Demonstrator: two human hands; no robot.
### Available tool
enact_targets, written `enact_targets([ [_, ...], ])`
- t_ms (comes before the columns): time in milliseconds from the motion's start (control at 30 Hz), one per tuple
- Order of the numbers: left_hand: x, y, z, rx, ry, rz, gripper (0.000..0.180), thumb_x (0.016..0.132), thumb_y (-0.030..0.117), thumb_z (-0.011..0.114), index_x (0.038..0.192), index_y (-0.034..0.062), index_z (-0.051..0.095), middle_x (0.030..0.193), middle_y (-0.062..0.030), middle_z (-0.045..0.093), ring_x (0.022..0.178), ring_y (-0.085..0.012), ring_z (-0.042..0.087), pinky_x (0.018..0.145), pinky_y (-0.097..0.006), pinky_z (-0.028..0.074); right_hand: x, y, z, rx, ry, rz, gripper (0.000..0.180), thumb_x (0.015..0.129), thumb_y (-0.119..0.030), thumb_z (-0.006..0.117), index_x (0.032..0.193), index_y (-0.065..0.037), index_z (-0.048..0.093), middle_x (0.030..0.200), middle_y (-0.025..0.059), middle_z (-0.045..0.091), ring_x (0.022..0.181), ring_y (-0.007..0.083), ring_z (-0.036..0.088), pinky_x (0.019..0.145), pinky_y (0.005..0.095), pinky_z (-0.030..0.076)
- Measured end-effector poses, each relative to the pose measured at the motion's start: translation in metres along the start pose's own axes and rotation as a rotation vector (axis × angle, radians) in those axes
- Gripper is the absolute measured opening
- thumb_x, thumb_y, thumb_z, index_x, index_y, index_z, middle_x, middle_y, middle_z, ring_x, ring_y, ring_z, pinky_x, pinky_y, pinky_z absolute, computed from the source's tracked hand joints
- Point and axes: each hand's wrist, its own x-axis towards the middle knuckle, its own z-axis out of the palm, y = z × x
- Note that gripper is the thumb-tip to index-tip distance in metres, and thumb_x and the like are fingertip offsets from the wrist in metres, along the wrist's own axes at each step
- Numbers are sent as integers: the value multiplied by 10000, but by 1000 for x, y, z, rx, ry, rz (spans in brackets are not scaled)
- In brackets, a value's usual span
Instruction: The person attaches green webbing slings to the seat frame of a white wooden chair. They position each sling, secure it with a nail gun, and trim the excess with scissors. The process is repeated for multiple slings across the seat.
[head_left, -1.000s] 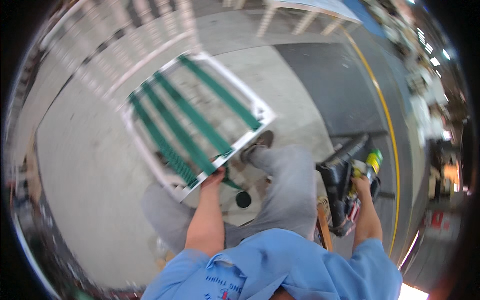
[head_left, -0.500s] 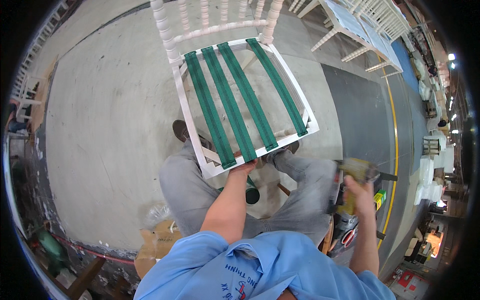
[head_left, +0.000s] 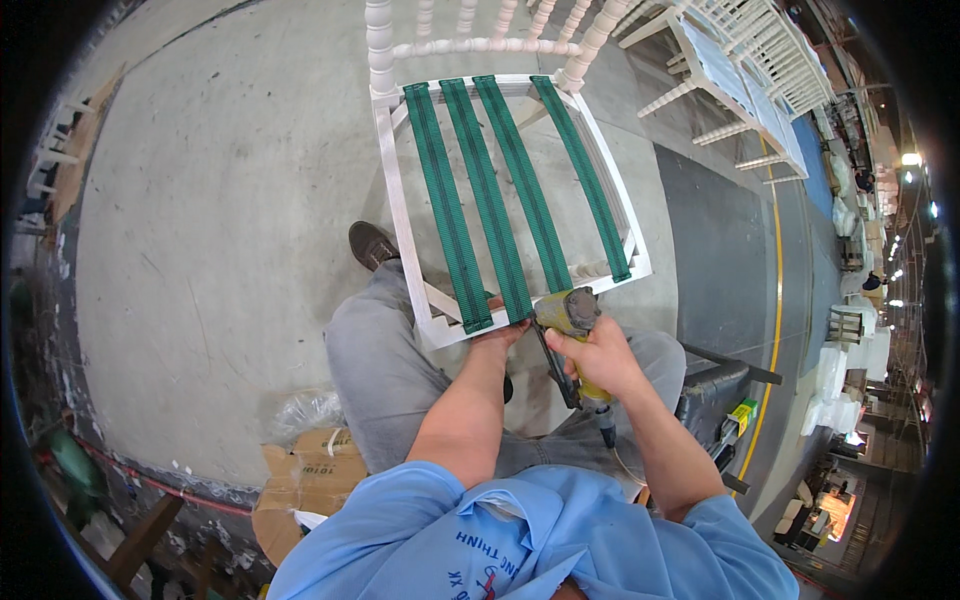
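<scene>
A white wooden chair frame (head_left: pixel 398 200) stands in front of me, its seat opening crossed by several green webbing straps (head_left: pixel 487 200). My left hand (head_left: pixel 497 336) presses on the near rail of the seat, at the end of a strap. My right hand (head_left: pixel 597 358) grips a yellow pneumatic staple gun (head_left: pixel 570 318), whose grey nose rests against the same near rail beside my left hand. My grey-trousered knees sit under the frame, and one brown shoe (head_left: pixel 372 244) shows at the left.
More white chair frames (head_left: pixel 745 70) stand at the upper right. A cardboard box (head_left: pixel 305 475) and crumpled plastic lie at my lower left. A dark metal stand (head_left: pixel 715 385) is at my right, beyond it a yellow floor line (head_left: pixel 778 300).
My right hand has brought the staple gun from my right side up to the near seat rail. The chair frame now sits squarer and closer, with my left hand still on its front edge.
</scene>
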Motion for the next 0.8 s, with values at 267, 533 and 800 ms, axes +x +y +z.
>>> enact_targets([
  [267,4,4,-1,50,-26,68,302,1060,343,511,1156,101,665,1085,-78,717,964,-250,692,841,-464,598,-1,-14,10,-154,18,-7,344,959,-294,815,1072,13,709,731,30,665,570,105,611,507,301,499],
  [533,-19,-3,13,-124,17,102,308,1025,385,606,1076,92,687,941,-74,718,801,-274,701,729,-472,620,-4,-10,19,-127,-1,53,379,948,-310,817,1130,2,704,788,36,694,573,107,623,509,298,512],
  [800,3,8,-17,216,-110,-74,295,1010,377,639,1039,90,703,938,-101,744,873,-339,745,786,-538,624,-20,4,6,21,27,-15,361,955,-315,816,1096,2,718,803,36,699,576,107,628,503,297,519],
])
